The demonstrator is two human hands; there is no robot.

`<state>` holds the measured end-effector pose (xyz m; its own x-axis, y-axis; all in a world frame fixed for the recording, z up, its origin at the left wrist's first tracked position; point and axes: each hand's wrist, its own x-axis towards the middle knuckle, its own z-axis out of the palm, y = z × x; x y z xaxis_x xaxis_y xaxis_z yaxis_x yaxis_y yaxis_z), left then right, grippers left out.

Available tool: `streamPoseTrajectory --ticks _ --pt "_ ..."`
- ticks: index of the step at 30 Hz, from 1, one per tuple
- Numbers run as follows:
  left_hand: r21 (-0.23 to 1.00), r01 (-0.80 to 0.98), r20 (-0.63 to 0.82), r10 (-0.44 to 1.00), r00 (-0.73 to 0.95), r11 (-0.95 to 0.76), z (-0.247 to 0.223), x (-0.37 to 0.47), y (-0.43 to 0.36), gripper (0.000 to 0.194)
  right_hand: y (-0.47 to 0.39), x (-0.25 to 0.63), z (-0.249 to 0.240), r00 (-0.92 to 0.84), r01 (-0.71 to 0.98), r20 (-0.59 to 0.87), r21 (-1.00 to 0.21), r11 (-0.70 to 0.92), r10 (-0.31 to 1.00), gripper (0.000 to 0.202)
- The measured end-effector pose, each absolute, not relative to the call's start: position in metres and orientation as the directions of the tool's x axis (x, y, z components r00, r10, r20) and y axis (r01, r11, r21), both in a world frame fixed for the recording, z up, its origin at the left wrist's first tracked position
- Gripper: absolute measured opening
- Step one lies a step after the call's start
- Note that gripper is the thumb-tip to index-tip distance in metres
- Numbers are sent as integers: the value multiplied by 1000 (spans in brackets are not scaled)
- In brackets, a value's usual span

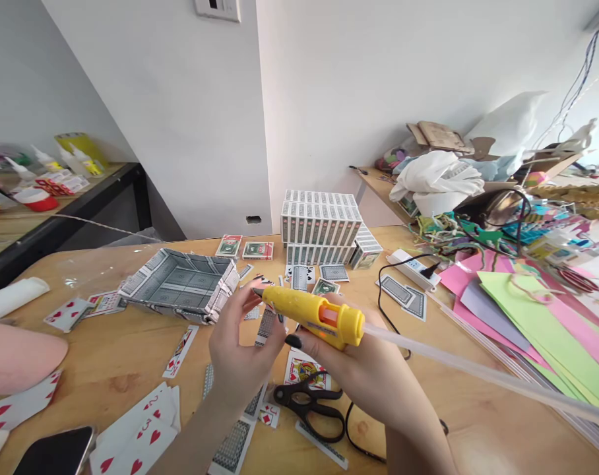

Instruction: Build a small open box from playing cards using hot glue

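Light wooden table (146, 349), white walls (329, 99); scattered playing cards (154, 439), black-handled scissors (302, 404) nearby; right hand (366, 369) gripping yellow plastic glue gun (294, 307), left hand (233, 356) curled beside, hold unclear.

Bright, strongest at right, soft glare on tabletop (482, 439), stretched edges

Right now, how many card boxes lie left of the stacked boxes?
2: the left card box, behind the grey tray, and the right card box, nearer the stacked boxes. Others may be hidden.
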<state>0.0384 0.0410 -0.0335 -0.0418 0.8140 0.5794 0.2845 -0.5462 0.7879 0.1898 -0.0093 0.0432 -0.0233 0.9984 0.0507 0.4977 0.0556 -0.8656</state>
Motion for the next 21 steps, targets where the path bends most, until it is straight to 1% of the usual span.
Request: streamPoseTrajectory --ticks 5,15,21 --pt "812 266 549 834 -49 -519 -29 38 41 49 -10 189 45 -30 497 52 -865 60 998 13" --pt "885 187 447 890 -87 -426 -29 38 39 47 -9 186 41 -22 501 60 -863 63 998 22" --pt "927 161 356 930 -93 -338 -28 37 38 53 -11 187 38 -6 543 41 -839 38 999 24"
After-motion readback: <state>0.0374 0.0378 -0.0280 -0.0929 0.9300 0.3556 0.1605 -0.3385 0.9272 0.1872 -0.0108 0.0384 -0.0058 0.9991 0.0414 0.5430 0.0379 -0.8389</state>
